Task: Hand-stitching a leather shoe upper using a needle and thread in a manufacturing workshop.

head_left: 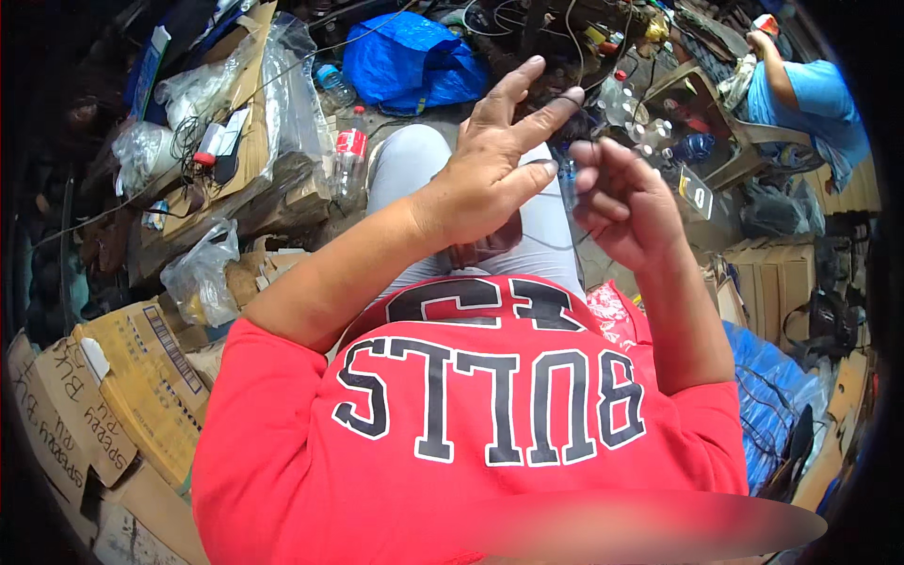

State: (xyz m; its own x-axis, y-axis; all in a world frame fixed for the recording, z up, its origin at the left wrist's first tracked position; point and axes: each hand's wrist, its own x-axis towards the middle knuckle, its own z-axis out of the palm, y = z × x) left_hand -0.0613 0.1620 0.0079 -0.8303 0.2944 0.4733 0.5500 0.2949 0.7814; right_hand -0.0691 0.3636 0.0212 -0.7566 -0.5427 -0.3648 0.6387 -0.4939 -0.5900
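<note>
My left hand [490, 160] is raised over my knees, its fingers stretched out and spread. Nothing shows in its grasp. Facing it on the right, my right hand [626, 202] has its fingers curled in toward the thumb, slightly blurred. What those fingers hold, if anything, I cannot make out. Between my thighs lies a dark brown, leather-like piece [487, 247], partly covered by my left hand and wrist. A thin dark thread [551, 242] curves across my lap beneath the hands; whether either hand grips it cannot be seen.
A red-labelled plastic bottle [351, 155] stands left of my knees, with a blue plastic bag [410, 61] beyond. Flattened cardboard [141, 377] lies at left. At far right sits a person in blue [815, 113] near a chair [720, 122]. Stacked boxes [777, 282] flank my right arm.
</note>
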